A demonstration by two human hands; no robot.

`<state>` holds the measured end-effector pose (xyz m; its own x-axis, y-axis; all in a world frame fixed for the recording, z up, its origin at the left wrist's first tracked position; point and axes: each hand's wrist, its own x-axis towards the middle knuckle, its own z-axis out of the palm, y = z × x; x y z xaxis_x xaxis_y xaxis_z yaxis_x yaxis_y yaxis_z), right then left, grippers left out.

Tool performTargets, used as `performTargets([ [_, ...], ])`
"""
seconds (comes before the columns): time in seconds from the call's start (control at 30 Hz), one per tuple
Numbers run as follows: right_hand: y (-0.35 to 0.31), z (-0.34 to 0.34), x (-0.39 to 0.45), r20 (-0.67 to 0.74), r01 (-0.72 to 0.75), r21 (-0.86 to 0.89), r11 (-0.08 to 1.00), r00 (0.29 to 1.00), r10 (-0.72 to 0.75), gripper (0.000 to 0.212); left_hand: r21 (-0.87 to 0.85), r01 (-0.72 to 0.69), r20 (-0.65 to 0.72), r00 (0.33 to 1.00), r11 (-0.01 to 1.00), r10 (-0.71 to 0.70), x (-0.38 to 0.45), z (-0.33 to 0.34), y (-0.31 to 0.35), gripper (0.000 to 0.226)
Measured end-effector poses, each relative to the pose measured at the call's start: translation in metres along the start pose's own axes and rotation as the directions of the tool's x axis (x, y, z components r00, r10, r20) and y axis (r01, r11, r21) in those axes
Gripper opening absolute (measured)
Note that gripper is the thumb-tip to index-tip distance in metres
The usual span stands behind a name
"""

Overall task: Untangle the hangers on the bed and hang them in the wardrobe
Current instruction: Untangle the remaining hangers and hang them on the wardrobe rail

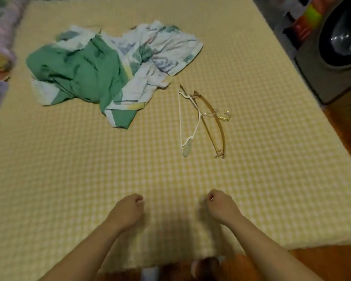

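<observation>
Tangled hangers lie on the yellow checked bed (69, 169), right of centre. A white hanger (180, 118) with a clip at its near end overlaps a brown hanger (217, 126) with a gold hook. Both of my hands hover over the near part of the bed, well short of the hangers. My left hand (128, 209) has its fingers curled and holds nothing. My right hand (221, 205) is curled the same way, also without anything in it. No wardrobe is in view.
A crumpled green and white patterned sheet (101, 72) lies on the far half of the bed. Folded bedding (0, 47) is stacked along the left edge. A front-loading washing machine (336, 47) stands to the right on the wooden floor (344, 130).
</observation>
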<state>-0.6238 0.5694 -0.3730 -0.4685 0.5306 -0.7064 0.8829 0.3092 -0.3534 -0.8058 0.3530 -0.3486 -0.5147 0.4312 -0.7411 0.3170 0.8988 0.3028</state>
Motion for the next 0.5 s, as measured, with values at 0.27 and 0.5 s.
performTargets([
  [0.27, -0.091, -0.022, 0.224, -0.208, -0.011, 0.236, 0.972, 0.976, 0.062, 0.038, 0.103, 0.105, 0.147, 0.982, 0.989, -0.120, 0.110, 0.063, -0.033, 0.062],
  [0.5, -0.100, -0.011, 0.250, -0.301, -0.044, 0.288, 0.957, 0.944, 0.134, 0.029, 0.002, 0.097, 0.133, 0.986, 0.995, -0.097, 0.125, 0.068, -0.053, 0.060],
])
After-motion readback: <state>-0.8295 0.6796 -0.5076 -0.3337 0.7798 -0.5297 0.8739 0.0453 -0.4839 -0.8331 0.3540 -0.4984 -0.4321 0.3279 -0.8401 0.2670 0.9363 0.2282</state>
